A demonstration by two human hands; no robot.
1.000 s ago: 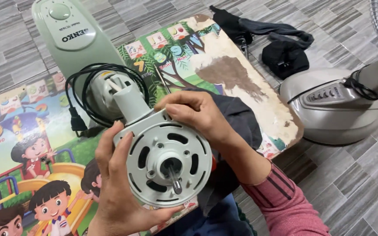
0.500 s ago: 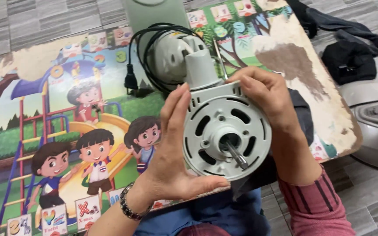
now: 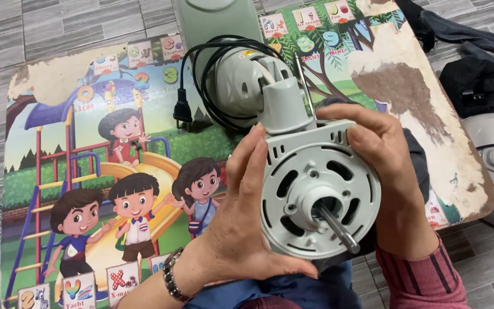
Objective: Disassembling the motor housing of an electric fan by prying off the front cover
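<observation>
Since earlier frame, fan motor (image 3: 318,194) sits more central, over your lap. Left hand (image 3: 241,229) cups housing edge, right hand (image 3: 387,171) clamps opposite side, steadying shaft (image 3: 338,226) toward you above picture table (image 3: 87,143).

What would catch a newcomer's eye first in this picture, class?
The round grey fan motor housing at centre right, its metal shaft pointing at the camera, gripped by the left hand and right hand. Beneath it lies a bright cartoon playground board, with a coiled black power cord at top centre.

Fan base (image 3: 215,23) cut off at top; motor (image 3: 318,194) rear hidden by hands.
</observation>
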